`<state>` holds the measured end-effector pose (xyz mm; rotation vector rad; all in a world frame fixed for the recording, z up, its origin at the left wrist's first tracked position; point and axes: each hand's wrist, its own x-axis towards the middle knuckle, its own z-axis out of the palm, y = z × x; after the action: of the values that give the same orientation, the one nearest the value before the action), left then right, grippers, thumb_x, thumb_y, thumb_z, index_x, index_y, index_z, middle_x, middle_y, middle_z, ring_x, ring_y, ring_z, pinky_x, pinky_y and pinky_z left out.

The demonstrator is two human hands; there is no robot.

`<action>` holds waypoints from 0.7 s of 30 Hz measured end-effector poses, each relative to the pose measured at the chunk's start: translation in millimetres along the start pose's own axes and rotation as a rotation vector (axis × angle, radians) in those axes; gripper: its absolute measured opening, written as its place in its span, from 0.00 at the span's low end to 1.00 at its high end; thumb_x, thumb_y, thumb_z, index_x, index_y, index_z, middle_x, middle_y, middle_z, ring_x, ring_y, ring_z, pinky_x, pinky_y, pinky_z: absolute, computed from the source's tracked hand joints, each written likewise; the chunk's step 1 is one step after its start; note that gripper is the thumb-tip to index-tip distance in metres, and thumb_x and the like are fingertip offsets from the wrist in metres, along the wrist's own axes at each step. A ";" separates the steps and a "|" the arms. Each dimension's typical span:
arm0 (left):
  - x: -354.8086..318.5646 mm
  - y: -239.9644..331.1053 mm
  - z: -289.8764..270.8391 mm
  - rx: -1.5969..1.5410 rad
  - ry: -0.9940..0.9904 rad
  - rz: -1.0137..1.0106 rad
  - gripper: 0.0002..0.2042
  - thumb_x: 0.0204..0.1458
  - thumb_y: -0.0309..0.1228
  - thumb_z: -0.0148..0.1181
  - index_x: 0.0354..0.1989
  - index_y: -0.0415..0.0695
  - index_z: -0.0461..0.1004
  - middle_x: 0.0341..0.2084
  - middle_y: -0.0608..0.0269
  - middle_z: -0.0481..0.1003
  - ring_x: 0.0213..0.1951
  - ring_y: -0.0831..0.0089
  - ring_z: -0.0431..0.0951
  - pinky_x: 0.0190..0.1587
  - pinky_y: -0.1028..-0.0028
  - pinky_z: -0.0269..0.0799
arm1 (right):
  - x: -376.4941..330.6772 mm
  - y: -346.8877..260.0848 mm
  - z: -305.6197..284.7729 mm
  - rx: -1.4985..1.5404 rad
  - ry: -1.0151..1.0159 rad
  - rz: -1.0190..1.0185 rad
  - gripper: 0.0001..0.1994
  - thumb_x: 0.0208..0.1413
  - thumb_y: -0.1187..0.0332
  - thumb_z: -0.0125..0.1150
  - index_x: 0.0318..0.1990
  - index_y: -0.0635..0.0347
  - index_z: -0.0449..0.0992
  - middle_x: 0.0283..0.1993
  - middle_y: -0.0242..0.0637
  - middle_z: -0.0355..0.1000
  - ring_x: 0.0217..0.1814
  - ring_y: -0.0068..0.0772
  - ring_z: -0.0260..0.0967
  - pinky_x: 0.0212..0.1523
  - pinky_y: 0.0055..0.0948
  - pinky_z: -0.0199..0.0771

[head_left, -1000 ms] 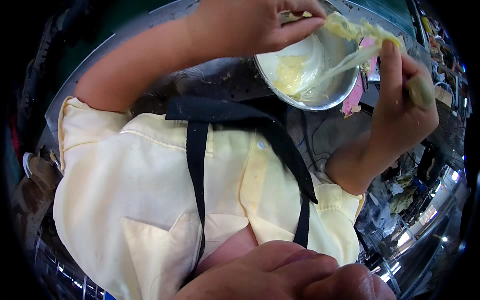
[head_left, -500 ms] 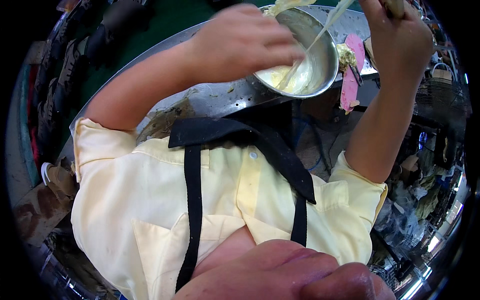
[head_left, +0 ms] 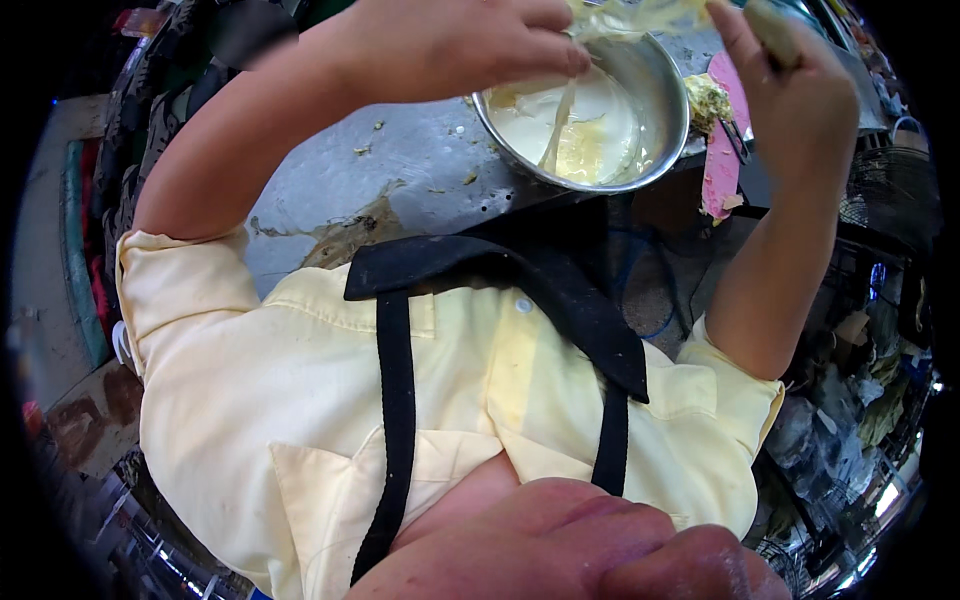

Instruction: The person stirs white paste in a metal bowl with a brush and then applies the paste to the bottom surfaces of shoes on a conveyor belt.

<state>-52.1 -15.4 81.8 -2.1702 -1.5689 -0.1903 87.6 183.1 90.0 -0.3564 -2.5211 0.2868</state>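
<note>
Holding our two hands up at the far edge of the view, we work over a round, shiny steel bowl that sits on the grey, stained metal bench. Our left hand hovers above the bowl's left rim, its grip closed in a pinch on a thin, pale yellow sheet of soft food, which stretches to the right across the top of the view. From that sheet a narrow pale strand hangs down into the bowl, where creamy yellowish liquid lies on the bottom. Our right hand is raised just right of the bowl, its grip closed around a pale, rounded handle; we cannot tell what kind of tool it belongs to, as the rest lies beyond the edge. Just beside the bowl on the right lies a small yellow-green lump of food scraps, and next to it a flat pink strip hangs over the bench's near edge. Small scraps and a brown wet smear mark the bench on the left. Nearest to us are our pale yellow short-sleeved shirt and the black apron straps over it.
</note>
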 end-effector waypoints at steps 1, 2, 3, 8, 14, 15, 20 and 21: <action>-5.5 -5.6 1.1 -0.038 0.063 -0.063 0.05 0.44 0.34 0.57 0.30 0.54 0.75 0.17 0.71 0.66 0.17 0.74 0.69 0.17 0.74 0.61 | -6.3 1.6 2.9 0.022 -0.045 -0.036 0.07 0.50 0.63 0.63 0.33 0.56 0.79 0.25 0.32 0.73 0.26 0.25 0.69 0.29 0.23 0.67; -6.6 -8.5 0.3 -0.077 0.132 -0.104 0.05 0.44 0.34 0.61 0.31 0.53 0.77 0.16 0.70 0.66 0.15 0.72 0.68 0.16 0.72 0.61 | -12.2 3.0 6.2 0.044 -0.090 -0.071 0.07 0.50 0.64 0.63 0.33 0.56 0.78 0.26 0.33 0.73 0.27 0.28 0.69 0.29 0.24 0.67; -5.2 -5.9 -4.9 -0.143 0.166 -0.170 0.05 0.43 0.31 0.64 0.30 0.49 0.78 0.15 0.67 0.68 0.17 0.69 0.70 0.17 0.72 0.63 | -18.5 5.5 12.6 0.068 -0.135 -0.108 0.07 0.50 0.64 0.62 0.33 0.56 0.78 0.27 0.33 0.72 0.28 0.31 0.69 0.30 0.26 0.68; 5.3 -10.1 -1.3 -0.442 0.414 -0.295 0.04 0.43 0.23 0.63 0.29 0.41 0.78 0.17 0.61 0.73 0.18 0.72 0.72 0.20 0.77 0.66 | -40.3 -3.8 32.1 0.207 -0.128 -0.258 0.05 0.47 0.64 0.60 0.29 0.53 0.77 0.26 0.32 0.69 0.27 0.39 0.70 0.26 0.30 0.69; 25.9 -19.5 20.4 -0.658 0.527 -0.457 0.02 0.46 0.22 0.61 0.29 0.39 0.78 0.18 0.65 0.74 0.19 0.84 0.70 0.20 0.82 0.64 | -29.1 -8.8 24.4 0.416 -0.144 -0.297 0.07 0.50 0.68 0.60 0.32 0.62 0.76 0.23 0.35 0.65 0.24 0.30 0.62 0.25 0.24 0.60; 28.9 -19.5 16.5 -0.625 0.536 -0.479 0.02 0.46 0.23 0.61 0.29 0.39 0.78 0.17 0.66 0.74 0.18 0.85 0.69 0.20 0.83 0.64 | -25.9 -11.2 22.3 0.455 -0.165 -0.299 0.07 0.50 0.67 0.61 0.32 0.62 0.76 0.23 0.35 0.66 0.24 0.30 0.62 0.25 0.23 0.60; 47.3 -23.1 14.0 -0.558 0.577 -0.577 0.04 0.47 0.27 0.61 0.27 0.39 0.78 0.15 0.70 0.73 0.17 0.88 0.67 0.19 0.84 0.62 | -19.7 -28.1 16.8 0.500 -0.236 -0.169 0.09 0.47 0.66 0.64 0.32 0.61 0.77 0.25 0.34 0.68 0.25 0.28 0.65 0.26 0.22 0.62; 52.2 -24.0 15.7 -0.580 0.589 -0.590 0.05 0.47 0.28 0.61 0.27 0.39 0.78 0.15 0.70 0.73 0.17 0.88 0.67 0.19 0.84 0.62 | -19.0 -24.6 20.8 0.489 -0.161 -0.174 0.09 0.47 0.66 0.64 0.32 0.61 0.77 0.25 0.34 0.68 0.25 0.27 0.65 0.26 0.22 0.63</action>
<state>-58.8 42.6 93.7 -1.6675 -1.8601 -1.4732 86.3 151.3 70.2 0.0824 -2.5063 0.8670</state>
